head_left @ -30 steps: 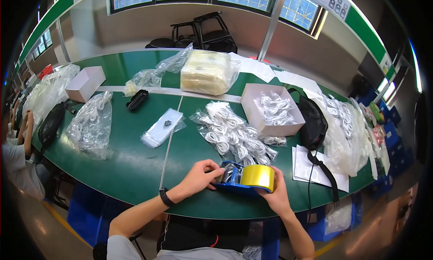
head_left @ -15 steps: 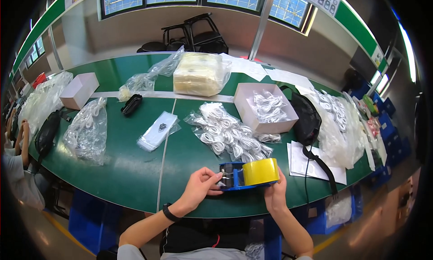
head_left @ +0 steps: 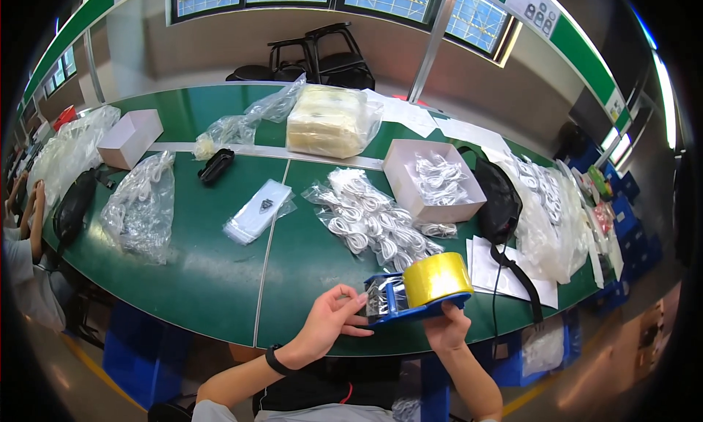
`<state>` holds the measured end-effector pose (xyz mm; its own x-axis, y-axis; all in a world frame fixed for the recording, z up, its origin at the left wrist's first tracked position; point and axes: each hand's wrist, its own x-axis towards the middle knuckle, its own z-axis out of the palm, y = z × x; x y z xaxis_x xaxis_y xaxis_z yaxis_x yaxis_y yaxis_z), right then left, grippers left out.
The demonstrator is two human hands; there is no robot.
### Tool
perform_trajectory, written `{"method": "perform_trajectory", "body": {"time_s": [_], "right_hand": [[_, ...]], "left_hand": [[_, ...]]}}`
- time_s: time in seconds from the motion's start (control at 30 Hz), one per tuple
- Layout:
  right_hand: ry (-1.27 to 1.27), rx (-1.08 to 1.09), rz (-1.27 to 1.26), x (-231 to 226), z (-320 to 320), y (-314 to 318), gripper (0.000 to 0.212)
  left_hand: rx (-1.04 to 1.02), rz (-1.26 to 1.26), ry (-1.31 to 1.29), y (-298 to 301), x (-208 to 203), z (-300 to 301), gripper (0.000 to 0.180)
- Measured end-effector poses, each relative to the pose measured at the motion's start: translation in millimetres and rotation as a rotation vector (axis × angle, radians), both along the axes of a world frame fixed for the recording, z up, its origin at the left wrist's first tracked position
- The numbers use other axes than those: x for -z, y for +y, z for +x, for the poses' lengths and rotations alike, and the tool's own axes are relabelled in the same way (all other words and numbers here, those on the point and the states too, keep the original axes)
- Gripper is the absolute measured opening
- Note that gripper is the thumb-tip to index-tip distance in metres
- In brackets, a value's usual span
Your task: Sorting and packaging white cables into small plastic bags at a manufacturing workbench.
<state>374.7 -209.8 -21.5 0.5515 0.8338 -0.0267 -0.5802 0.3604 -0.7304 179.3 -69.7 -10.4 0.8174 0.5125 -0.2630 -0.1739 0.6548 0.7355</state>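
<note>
A blue tape dispenser (head_left: 417, 314) with a big yellow roll of tape (head_left: 438, 280) is held above the front edge of the green table. My right hand (head_left: 447, 330) grips its right end from below, fingers partly hidden behind the frame. My left hand (head_left: 329, 324) closes thumb and fingers at the dispenser's left, cutting end; whether it pinches the tape's loose end is too small to make out. Just beyond the dispenser lies a pile of bundled white cables (head_left: 373, 221) in clear bags.
Behind the pile, an open white box (head_left: 395, 179) holds more cables. Flat clear bags (head_left: 256, 213) lie left of it. A black pouch (head_left: 498, 195) with a strap rests on papers at right. A wrapped yellowish block (head_left: 326, 122) stands farther back. Another person's arm (head_left: 35, 221) shows at far left.
The dispenser has moved slightly right and tilted, its roll end raised. My right hand has shifted from its right side to underneath; my left hand has followed at the left end.
</note>
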Motion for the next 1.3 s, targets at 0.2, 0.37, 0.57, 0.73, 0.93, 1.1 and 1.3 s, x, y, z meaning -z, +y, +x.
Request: {"method": "perform_trajectory", "body": {"time_s": [0.2,0.37,0.57,0.73,0.93,1.1,1.3], "right_hand": [[0.061,0.225,-0.119,7.9,-1.0,8.7,0.053],[0.093,0.281,-0.135,9.1,1.8,13.2,0.058],[0.101,0.180,0.039,13.0,0.9,6.5,0.061],[0.009,0.156,0.118,31.4,7.0,-6.6,0.058],[-0.177,0.268,-0.018,17.4,1.7,-3.7,0.081],[-0.318,0.183,-0.102,7.3,1.0,-1.4,0.078],[-0.316,0.173,0.054,27.8,5.1,-10.5,0.059]], "left_hand": [[0.006,0.051,0.062,-3.9,8.0,2.8,0.015],[0.009,0.011,0.008,-8.9,19.1,0.7,0.018],[-0.014,0.044,-0.024,-14.3,6.0,-7.3,0.022],[0.020,0.049,-0.020,-7.7,8.7,-14.5,0.021],[0.027,0.013,0.004,-4.6,14.1,-19.3,0.020],[0.045,-0.051,-0.001,-3.9,19.5,-19.0,0.020],[0.058,-0.043,0.033,-5.7,18.9,-16.5,0.020]]}}
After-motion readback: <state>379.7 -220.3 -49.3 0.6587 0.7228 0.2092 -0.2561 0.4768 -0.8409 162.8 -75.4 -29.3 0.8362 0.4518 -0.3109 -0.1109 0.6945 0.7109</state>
